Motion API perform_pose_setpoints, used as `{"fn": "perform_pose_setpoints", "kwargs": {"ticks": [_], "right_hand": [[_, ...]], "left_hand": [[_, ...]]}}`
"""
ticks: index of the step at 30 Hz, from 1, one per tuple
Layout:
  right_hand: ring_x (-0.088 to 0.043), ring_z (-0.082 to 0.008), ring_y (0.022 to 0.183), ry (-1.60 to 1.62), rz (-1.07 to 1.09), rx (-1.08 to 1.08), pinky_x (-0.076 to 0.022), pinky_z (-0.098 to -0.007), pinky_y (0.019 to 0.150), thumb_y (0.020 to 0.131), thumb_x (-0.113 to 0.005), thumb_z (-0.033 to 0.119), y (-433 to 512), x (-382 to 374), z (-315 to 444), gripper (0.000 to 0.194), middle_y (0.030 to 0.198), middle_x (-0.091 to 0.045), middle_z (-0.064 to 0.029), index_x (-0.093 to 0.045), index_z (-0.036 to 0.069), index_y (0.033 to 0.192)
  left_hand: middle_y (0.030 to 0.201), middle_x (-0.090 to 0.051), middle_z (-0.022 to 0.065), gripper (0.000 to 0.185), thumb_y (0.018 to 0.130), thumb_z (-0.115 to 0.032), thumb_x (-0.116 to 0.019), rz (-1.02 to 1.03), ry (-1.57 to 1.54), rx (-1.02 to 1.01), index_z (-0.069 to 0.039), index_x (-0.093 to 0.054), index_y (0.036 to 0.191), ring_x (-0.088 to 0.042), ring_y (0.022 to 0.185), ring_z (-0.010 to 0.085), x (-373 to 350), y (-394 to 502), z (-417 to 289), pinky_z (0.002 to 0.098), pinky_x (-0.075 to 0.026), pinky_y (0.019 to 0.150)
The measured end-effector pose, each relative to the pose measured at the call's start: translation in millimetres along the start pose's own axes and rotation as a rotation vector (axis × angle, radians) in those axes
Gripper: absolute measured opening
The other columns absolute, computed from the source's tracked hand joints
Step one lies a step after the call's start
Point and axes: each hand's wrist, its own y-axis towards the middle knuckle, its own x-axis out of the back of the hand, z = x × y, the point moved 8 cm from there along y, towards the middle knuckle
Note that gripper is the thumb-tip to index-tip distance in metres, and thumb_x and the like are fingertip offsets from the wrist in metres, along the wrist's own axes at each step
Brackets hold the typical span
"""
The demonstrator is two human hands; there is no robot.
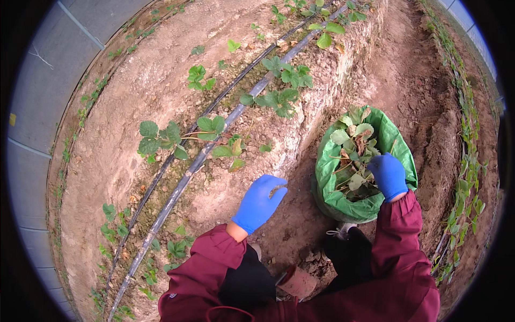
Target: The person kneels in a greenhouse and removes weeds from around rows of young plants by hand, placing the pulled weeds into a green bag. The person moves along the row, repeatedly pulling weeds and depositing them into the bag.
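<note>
My left hand [260, 204], in a blue glove, hovers over the edge of the soil bed with thumb and fingers apart and nothing between them. In a blue glove too, my right hand [387, 175] is at the right side of a green woven sack [328, 181], over its open mouth. Its fingertips meet the leaves, and whether they grip any is hidden. Cut green and dry brown leaves with stems [356, 161] fill the sack. Strawberry plants [163, 139] grow on the bed up and left of my left hand.
Two black irrigation pipes [193, 167] run lengthwise along the raised bed. A reddish cylindrical container [297, 281] lies between my feet. At the right, beyond the furrow [406, 72], stands another row of green plants [462, 189]. Grey sheeting [60, 52] borders the far left.
</note>
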Motion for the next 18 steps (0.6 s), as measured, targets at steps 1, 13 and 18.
{"fn": "perform_pose_setpoints", "kwargs": {"ticks": [1, 13, 18], "right_hand": [[-0.064, -0.0342, 0.077, 0.109, -0.149, 0.075, -0.0516, -0.0455, 0.067, 0.081, -0.072, 0.023, 0, 14, 20, 0.015, 0.084, -0.063, -0.0137, -0.070, 0.009, 0.074], [-0.063, -0.0357, 0.087, 0.730, -0.022, 0.717, -0.0525, -0.0461, 0.079, 0.085, -0.062, 0.013, 93, -53, 260, 0.014, 0.093, -0.064, -0.0139, -0.068, 0.009, 0.098], [-0.061, -0.0350, 0.091, 0.807, -0.159, 0.623, -0.0504, -0.0446, 0.084, 0.079, -0.068, 0.010, 97, -65, 281, 0.022, 0.097, -0.065, -0.0130, -0.069, 0.011, 0.101]], "left_hand": [[0.123, -0.059, 0.0135, 0.032, 0.092, -0.015, -0.065, -0.072, 0.189, -0.035, -0.008, -0.063, 0.123, -0.057, 0.117, 0.0324, 9, 1, 5, 0.0402, -0.049, 0.095], [0.151, -0.037, 0.0197, 0.058, 0.091, -0.029, -0.065, -0.643, 0.779, 0.022, -0.010, -0.048, 0.144, -0.034, 0.136, 0.0417, 66, 22, 80, 0.0558, -0.028, 0.108], [0.145, -0.039, 0.0200, 0.056, 0.092, -0.028, -0.065, -0.717, 0.651, 0.015, -0.009, -0.049, 0.142, -0.035, 0.133, 0.0419, 74, 17, 89, 0.0549, -0.028, 0.108]]}}
